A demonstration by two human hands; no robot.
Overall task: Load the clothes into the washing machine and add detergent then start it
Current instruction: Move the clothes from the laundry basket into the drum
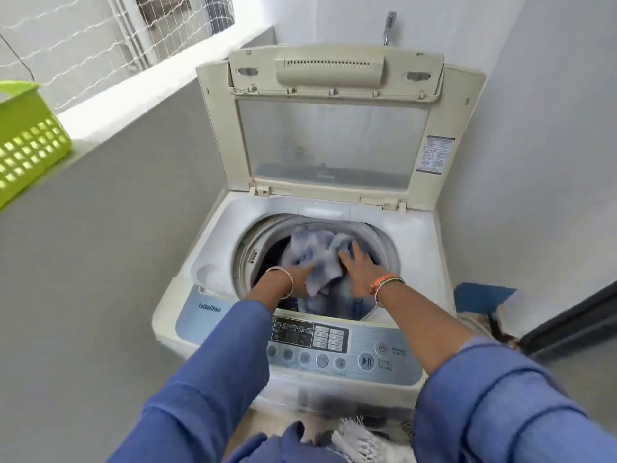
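I was still loading: my left hand gripped the blue-white cloth and my right hand pressed it flat-fingered into the drum. Detergent should come next.

Green basket cut off by left edge. Motion blur over both hands and pale blue cloth in drum; left hand fingertips tucked under cloth, grip can't be told. Right hand lies on cloth. Control panel labels too blurred to read. Tub depth below cloth hidden. Lid sticker text too small.
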